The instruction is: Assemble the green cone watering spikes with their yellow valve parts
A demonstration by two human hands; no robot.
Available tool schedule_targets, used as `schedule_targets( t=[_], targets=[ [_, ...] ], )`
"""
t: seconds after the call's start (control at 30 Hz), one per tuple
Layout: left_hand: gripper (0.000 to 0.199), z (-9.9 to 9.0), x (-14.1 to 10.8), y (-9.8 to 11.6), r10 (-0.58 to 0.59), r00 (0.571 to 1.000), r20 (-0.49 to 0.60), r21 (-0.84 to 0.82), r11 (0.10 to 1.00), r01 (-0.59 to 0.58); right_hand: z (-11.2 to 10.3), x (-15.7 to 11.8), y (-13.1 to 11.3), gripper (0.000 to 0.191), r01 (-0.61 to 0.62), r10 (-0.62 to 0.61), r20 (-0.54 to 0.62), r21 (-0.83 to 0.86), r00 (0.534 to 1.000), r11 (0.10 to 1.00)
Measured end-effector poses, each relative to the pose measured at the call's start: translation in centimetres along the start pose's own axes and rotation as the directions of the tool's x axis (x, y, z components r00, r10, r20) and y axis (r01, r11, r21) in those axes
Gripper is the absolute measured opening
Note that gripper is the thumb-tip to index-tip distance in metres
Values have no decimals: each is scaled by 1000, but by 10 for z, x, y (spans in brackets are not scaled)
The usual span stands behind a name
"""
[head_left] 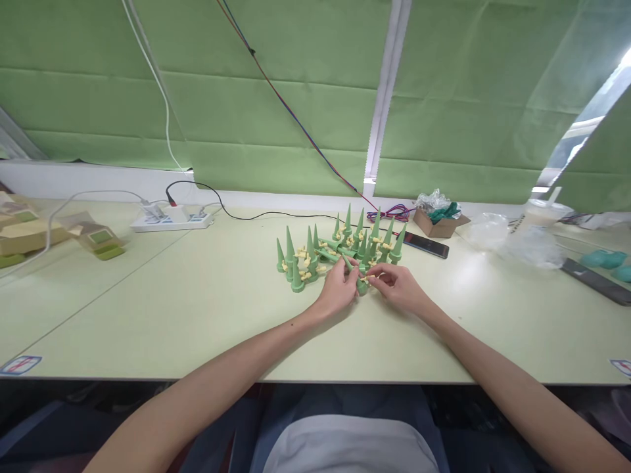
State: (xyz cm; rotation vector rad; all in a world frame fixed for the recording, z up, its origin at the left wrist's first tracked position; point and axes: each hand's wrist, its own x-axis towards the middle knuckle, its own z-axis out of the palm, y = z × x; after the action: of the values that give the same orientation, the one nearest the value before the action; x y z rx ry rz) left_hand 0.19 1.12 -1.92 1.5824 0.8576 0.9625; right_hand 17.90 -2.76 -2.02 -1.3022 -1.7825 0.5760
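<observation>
My left hand (340,286) is closed round a green cone-shaped piece (361,287), its wider base pointing toward me and to the right. At that base, my right hand (395,284) pinches a small yellow piece (367,278), which seems to touch the cone. Several green cones stand upright just beyond my hands, such as a tall cone (290,246) on the left and another cone (397,246) on the right. Small yellow pieces stick out from many of them. A few green pieces (329,253) lie tilted between the two groups, partly hidden by my left hand.
A phone (428,246) lies behind the cones at right, with a small cardboard box (436,225) beyond it. A plastic-wrapped drink cup (537,220) stands further right. At the back left are a power strip (172,220) and cardboard pieces (93,238). A black cable (266,213) crosses the rear.
</observation>
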Motion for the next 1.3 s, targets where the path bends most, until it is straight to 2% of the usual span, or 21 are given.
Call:
schedule_targets(
  t=[0.23, 0.47, 0.67, 0.97, 1.1, 1.3],
  targets=[
    [13, 0, 0, -1, 55, 998, 1, 58, 997, -55, 1, 0, 3, 23, 15, -14, 9, -32, 1000, 999],
    [19, -1, -4, -3, 187, 982, 32, 216, 958, -190, 1, 1, 0, 23, 36, -35, 19, -60, 999, 998],
    [21, -1, -7, 0, 206, 977, 59, 268, 939, -214, 2, 0, 0, 29, 1, -1, 50, -16, 999, 1000],
    [19, -2, -9, 3, 218, 972, 87, 348, 908, -235, 2, -1, -3, 38, -2, 9, 79, -86, 997, 996],
    [17, -2, -7, 3, 226, 973, 35, 345, 911, -224, 3, -1, -5, 39, -14, 17, 70, -44, 997, 999],
    [13, -2, -4, 2, 254, 965, -58, 302, 926, -226, 3, -1, -2, 30, -34, 34, 41, 3, 999, 999]
  ],
)
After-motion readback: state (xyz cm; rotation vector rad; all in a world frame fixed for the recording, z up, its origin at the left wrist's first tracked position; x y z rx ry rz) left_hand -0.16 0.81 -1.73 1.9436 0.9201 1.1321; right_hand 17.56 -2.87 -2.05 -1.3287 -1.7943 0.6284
